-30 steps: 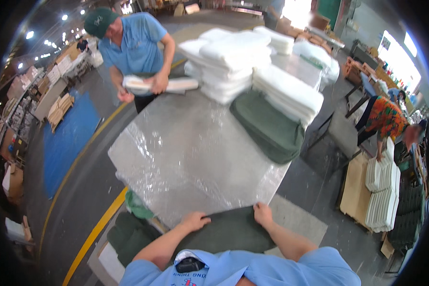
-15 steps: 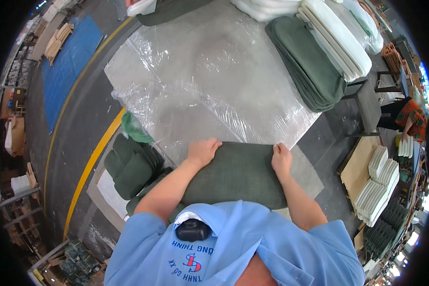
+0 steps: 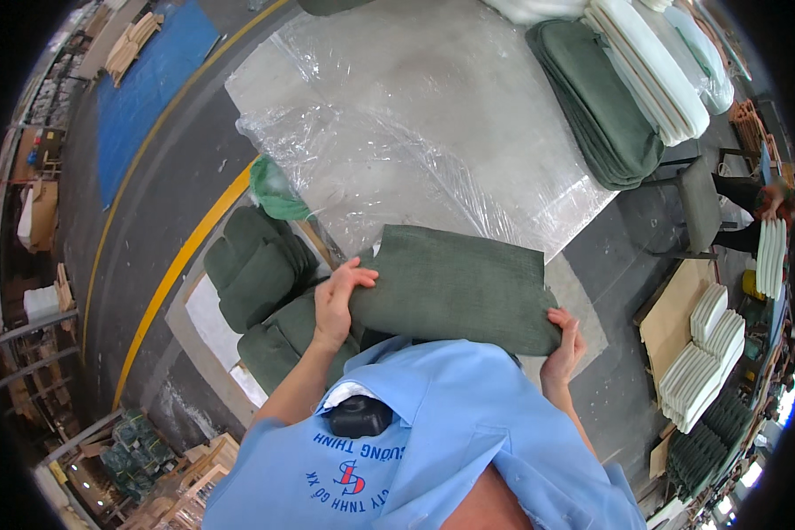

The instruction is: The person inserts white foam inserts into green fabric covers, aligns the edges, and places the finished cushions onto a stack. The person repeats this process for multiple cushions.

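A dark green fabric cover (image 3: 455,287), roughly rectangular with notched corners, is stretched flat in front of my chest, over the near edge of the plastic-covered table (image 3: 397,79). My left hand (image 3: 340,296) grips its left edge, fingers lying over the cloth. At its lower right edge, my right hand (image 3: 565,344) is closed on the cloth, with the thumb partly hidden. Beside my left forearm lie folded stacks of the same green fabric (image 3: 252,269).
Dark green cushions (image 3: 596,110) and white foam pads (image 3: 649,75) are stacked at the table's far right. A green plastic bag (image 3: 278,190) hangs at its left corner. A chair (image 3: 698,203) stands to the right, near another person (image 3: 768,208) holding white pads.
Both hands have moved from the cover's far edge to its sides, nearer my body. The cover now lies further forward, its notched corners showing. The view has shifted slightly.
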The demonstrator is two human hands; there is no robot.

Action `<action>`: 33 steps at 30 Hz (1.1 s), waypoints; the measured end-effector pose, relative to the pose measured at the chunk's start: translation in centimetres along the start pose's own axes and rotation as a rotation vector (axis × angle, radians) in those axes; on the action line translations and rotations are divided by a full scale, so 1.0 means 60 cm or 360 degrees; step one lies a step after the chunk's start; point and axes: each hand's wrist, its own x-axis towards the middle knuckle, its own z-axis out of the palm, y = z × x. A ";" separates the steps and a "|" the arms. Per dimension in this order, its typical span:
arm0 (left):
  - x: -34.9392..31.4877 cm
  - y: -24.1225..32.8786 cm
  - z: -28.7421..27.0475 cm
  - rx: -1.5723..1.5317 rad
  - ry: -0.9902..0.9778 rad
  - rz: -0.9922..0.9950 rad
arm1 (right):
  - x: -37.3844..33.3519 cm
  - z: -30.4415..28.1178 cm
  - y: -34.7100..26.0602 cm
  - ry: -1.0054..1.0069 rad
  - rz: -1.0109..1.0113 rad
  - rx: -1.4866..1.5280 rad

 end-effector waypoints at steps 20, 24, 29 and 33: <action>0.144 -0.052 0.070 -0.1137 0.0918 -0.0407 | 0.137 0.095 0.027 0.0483 0.0472 0.0851; 0.175 -0.009 0.022 -0.0583 0.0420 -0.0551 | 0.191 0.073 -0.056 -0.0142 0.0449 0.0349; 0.139 0.041 -0.045 0.0007 -0.0270 -0.0824 | 0.210 0.054 -0.184 -0.0768 0.0523 -0.0189; 0.106 0.056 -0.030 -0.0332 -0.0379 -0.1066 | 0.216 0.029 -0.179 -0.0908 0.0451 0.0130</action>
